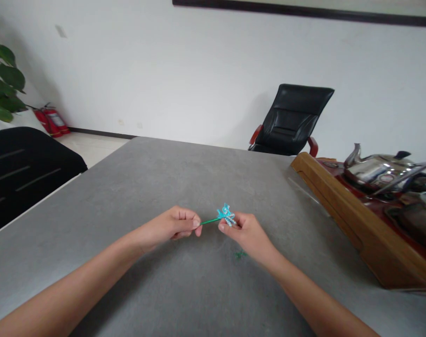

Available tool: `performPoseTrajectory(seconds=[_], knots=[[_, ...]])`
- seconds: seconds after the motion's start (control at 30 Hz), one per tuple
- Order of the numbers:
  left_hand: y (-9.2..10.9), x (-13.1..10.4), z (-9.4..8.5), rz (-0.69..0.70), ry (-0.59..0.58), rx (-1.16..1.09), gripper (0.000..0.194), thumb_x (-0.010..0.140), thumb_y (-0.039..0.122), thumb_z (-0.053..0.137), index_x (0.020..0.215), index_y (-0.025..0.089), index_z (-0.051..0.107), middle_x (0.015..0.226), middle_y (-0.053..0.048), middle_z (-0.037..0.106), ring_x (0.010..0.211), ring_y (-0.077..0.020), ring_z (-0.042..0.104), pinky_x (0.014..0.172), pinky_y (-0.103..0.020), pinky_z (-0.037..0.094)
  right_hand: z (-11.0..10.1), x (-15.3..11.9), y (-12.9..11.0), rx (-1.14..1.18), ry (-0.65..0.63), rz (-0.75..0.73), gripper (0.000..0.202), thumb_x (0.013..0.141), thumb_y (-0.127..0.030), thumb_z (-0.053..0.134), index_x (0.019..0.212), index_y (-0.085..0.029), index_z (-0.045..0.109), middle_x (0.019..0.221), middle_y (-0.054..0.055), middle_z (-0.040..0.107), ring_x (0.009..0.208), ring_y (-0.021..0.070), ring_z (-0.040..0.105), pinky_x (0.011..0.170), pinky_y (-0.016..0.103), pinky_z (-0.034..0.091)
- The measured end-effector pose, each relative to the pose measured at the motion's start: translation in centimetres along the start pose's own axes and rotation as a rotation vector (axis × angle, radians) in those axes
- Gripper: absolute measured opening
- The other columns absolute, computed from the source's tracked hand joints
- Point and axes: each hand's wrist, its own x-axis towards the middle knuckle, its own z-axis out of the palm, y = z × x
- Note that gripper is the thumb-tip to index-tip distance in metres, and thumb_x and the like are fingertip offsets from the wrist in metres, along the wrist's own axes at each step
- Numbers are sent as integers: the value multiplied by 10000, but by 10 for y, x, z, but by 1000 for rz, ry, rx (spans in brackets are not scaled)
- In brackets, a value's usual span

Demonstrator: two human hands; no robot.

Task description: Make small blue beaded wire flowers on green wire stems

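Observation:
A small light-blue beaded flower [226, 214] on a thin green stem [210, 221] is held above the grey table, between my two hands. My left hand [184, 223] pinches the stem's far end, its fingers curled in. On the flower side, my right hand [241, 228] closes thumb and fingers around the base of the blossom, some pale beaded strands showing past the thumb. A small green piece [239, 255] lies on the table just below my right hand, partly beside the wrist.
On the right stands a wooden tea tray [334, 199] bearing a metal kettle [378, 169] and other vessels. A black office chair [292, 119] is behind the table [185, 164]. At left are a dark chair [30, 173], a plant [5, 77] and red fire extinguishers [52, 120].

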Motion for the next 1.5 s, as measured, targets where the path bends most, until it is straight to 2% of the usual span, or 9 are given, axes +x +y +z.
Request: performPoseTrajectory(seconds=[0.1,0.23,0.4,0.53,0.8,1.03,1.3,1.5], knots=[[0,-1,0,0,-91,63,355,845,446,518,752,121,626,504,75,292,469,-78,207,460,-228,138,-1,3,2,77,-39,28,199,706,-341,615,639,-156,588,534,-50,410,498,86,333,481,217,263],[0,-3,0,-1,-204,138,333,854,420,521,751,127,642,521,69,295,484,-81,209,471,-228,148,-2,4,0,145,-92,114,216,718,-365,618,694,-150,627,496,-60,407,459,79,327,446,207,248],[0,-4,1,-10,-278,262,259,858,321,504,740,137,642,545,56,339,503,-82,247,481,-215,184,-6,3,0,56,-137,22,215,741,-361,632,711,-148,647,509,-74,340,483,73,263,463,214,198],[-3,-3,1,-7,-277,353,239,852,277,482,752,144,655,558,46,370,516,-85,282,490,-200,212,-8,1,-3,38,-151,6,216,761,-370,620,724,-160,649,531,-66,375,497,81,288,478,219,226],[-5,-2,2,14,-173,512,276,857,264,439,749,145,663,586,35,443,533,-93,335,509,-196,254,-6,-11,-25,-117,-85,-83,162,809,-303,582,732,-179,653,505,-73,301,481,89,296,473,223,232],[-2,0,0,10,-53,548,294,866,301,432,708,140,619,562,45,366,523,-92,309,500,-201,241,-3,-26,-44,-419,-27,-290,117,838,-226,573,774,-208,669,622,-23,551,559,106,474,564,227,328],[-6,5,-2,-3,178,329,352,850,410,442,734,114,592,536,59,314,511,-90,263,486,-209,200,-1,-32,-43,-584,8,-368,164,884,-204,487,844,-197,645,754,19,646,659,137,576,621,242,370],[-1,4,-1,-22,222,89,364,825,463,495,760,115,582,490,88,255,463,-78,187,445,-217,131,0,-26,-36,-540,49,-299,141,844,-181,515,808,-191,651,674,-8,594,592,119,515,587,233,344]])
